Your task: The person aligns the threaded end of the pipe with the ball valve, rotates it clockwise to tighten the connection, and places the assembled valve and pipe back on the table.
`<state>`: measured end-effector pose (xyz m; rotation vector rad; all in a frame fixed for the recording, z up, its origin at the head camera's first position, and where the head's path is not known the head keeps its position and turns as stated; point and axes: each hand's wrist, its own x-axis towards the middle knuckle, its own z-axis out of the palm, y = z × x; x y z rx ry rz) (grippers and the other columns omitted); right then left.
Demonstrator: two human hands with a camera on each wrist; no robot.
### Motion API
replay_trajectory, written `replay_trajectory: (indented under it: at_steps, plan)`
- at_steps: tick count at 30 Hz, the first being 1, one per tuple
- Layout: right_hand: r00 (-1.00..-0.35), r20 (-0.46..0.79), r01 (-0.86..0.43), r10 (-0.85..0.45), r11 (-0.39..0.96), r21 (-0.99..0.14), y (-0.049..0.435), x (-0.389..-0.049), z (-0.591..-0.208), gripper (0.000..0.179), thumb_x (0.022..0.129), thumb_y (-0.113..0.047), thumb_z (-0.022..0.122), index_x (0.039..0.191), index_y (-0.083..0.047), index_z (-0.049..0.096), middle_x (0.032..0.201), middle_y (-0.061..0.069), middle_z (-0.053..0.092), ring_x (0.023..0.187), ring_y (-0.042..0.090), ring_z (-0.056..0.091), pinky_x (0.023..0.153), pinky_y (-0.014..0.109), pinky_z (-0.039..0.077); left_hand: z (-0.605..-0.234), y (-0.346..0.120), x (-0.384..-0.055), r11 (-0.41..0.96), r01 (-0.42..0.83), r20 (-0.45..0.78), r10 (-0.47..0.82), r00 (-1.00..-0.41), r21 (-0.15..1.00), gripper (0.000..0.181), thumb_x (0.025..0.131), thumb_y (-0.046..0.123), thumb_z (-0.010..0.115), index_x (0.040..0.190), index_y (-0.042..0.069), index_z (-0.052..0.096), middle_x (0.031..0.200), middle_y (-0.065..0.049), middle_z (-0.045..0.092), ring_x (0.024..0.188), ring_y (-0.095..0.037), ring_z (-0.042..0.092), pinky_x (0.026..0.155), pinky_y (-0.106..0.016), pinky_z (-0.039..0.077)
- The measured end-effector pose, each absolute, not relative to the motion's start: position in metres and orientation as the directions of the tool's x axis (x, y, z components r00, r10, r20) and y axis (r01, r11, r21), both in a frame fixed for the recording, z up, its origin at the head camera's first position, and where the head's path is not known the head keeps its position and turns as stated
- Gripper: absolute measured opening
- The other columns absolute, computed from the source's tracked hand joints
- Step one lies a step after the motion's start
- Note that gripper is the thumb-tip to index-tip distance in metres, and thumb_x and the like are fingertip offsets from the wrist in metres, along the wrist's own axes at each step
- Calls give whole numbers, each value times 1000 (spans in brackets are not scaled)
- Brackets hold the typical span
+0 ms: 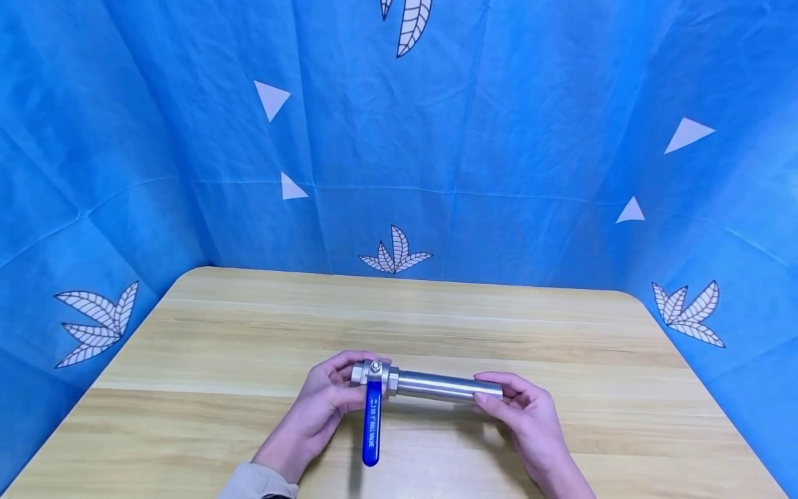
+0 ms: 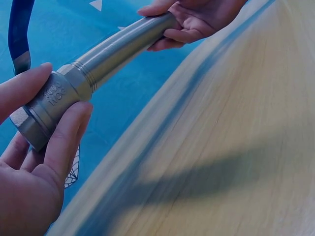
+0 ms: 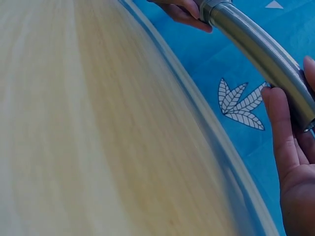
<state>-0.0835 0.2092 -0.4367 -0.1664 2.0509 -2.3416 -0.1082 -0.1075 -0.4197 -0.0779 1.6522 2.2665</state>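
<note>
A steel ball valve (image 1: pixel 372 373) with a long blue lever handle (image 1: pixel 371 426) is joined to a shiny steel pipe (image 1: pixel 445 385), and both are held level just above the wooden table (image 1: pixel 436 326). My left hand (image 1: pixel 333 395) grips the valve body (image 2: pixel 51 101), thumb on one side and fingers on the other. My right hand (image 1: pixel 512 400) holds the pipe's far end (image 3: pixel 261 49) between thumb and fingers. The handle points back toward me. In the left wrist view the pipe (image 2: pixel 125 44) runs from the valve up to my right hand (image 2: pixel 197 19).
Blue cloth with white leaf and triangle prints (image 1: pixel 395 253) walls in the table on the back and both sides. The tabletop (image 3: pixel 74 123) shows bare wood all around the hands.
</note>
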Motion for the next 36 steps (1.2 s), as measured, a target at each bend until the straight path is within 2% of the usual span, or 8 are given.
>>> replay_trajectory:
  at_steps: [6, 9, 13, 17, 21, 24, 28, 36]
  plan:
    - [-998, 27, -22, -57, -94, -995, 207, -85, -437, 18, 100, 0, 69, 116, 2, 76, 103, 6, 83, 86, 18, 81, 81, 35, 68, -418, -106, -108, -241, -280, -226, 229, -947, 929, 54, 79, -6, 80, 130, 9, 71, 136, -5, 77, 128, -25, 68, 109, -36, 51]
    - [-999, 3, 0, -39, -70, -998, 206, -85, -435, 13, 102, -5, 69, 111, -1, 77, 97, 7, 83, 77, 20, 81, 75, 34, 68, -418, -105, -108, -237, -274, -220, 231, -948, 932, 54, 79, -7, 80, 130, 9, 71, 136, -5, 77, 128, -25, 68, 110, -36, 50]
    - [-999, -19, 20, -26, -61, -998, 204, -85, -434, 12, 103, -7, 69, 109, 0, 76, 94, 7, 83, 75, 21, 80, 73, 34, 68, -419, -105, -108, -239, -274, -220, 228, -948, 932, 55, 79, -7, 80, 130, 9, 71, 136, -5, 77, 128, -25, 68, 110, -35, 50]
    - [-999, 1, 2, -38, -63, -998, 205, -84, -435, 15, 100, -3, 71, 114, 2, 75, 102, 4, 83, 85, 18, 80, 78, 33, 68, -418, -105, -107, -252, -278, -222, 226, -948, 927, 55, 80, -6, 80, 132, 8, 70, 136, -6, 76, 127, -24, 68, 109, -36, 52]
    - [-989, 93, -81, -116, -101, -992, 207, -84, -437, 39, 89, 10, 76, 128, 8, 68, 124, 3, 80, 111, 17, 77, 96, 29, 64, -418, -105, -107, -274, -285, -226, 226, -947, 919, 56, 81, -6, 80, 134, 6, 68, 136, -6, 76, 126, -24, 69, 106, -37, 56]
    - [-970, 164, -141, -179, -134, -981, 209, -84, -438, 52, 83, 16, 78, 132, 10, 65, 135, 4, 77, 122, 17, 73, 103, 27, 61, -418, -105, -107, -289, -291, -228, 231, -946, 912, 57, 81, -7, 79, 135, 5, 67, 136, -6, 76, 125, -24, 70, 103, -38, 60]
    - [-965, 189, -165, -183, -139, -976, 209, -84, -439, 51, 81, 17, 79, 129, 7, 68, 132, 4, 78, 117, 18, 75, 99, 28, 63, -419, -106, -107, -312, -296, -223, 248, -943, 903, 58, 81, -8, 77, 136, 4, 66, 136, -6, 76, 124, -23, 71, 101, -40, 63]
    - [-983, 127, -114, -129, -105, -988, 208, -83, -437, 46, 78, 16, 82, 122, 6, 74, 122, 3, 82, 107, 15, 78, 92, 28, 65, -420, -107, -107, -320, -304, -221, 269, -937, 897, 56, 81, -8, 78, 134, 7, 68, 136, -5, 76, 124, -23, 71, 99, -40, 64]
